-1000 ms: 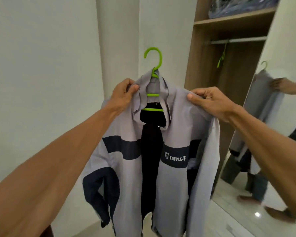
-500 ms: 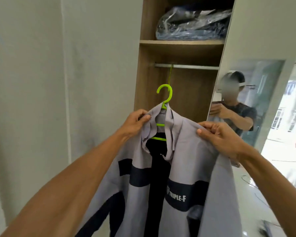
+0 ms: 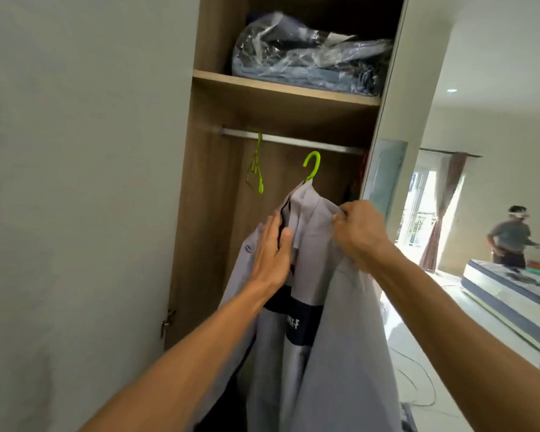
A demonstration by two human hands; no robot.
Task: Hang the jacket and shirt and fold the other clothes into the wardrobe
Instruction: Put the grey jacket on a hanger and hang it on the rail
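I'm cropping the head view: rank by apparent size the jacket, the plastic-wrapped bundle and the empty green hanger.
1. jacket, though it is nearest the camera, which inflates it.
2. plastic-wrapped bundle.
3. empty green hanger, clearly smallest.

Both arms extend to frame centre. Left hand (image 3: 273,254) flat, fingers straight; right hand (image 3: 360,235) curled, pinching jacket (image 3: 340,353).

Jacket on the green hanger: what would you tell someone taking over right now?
Left hand lies flat against the jacket front; right hand pinches its shoulder.
The jacket is on its green hanger, whose hook is just below the wardrobe rail, not yet on it. A spare hanger hangs on the rail.
To do: hook it on, then hang the shirt and fold the rest.
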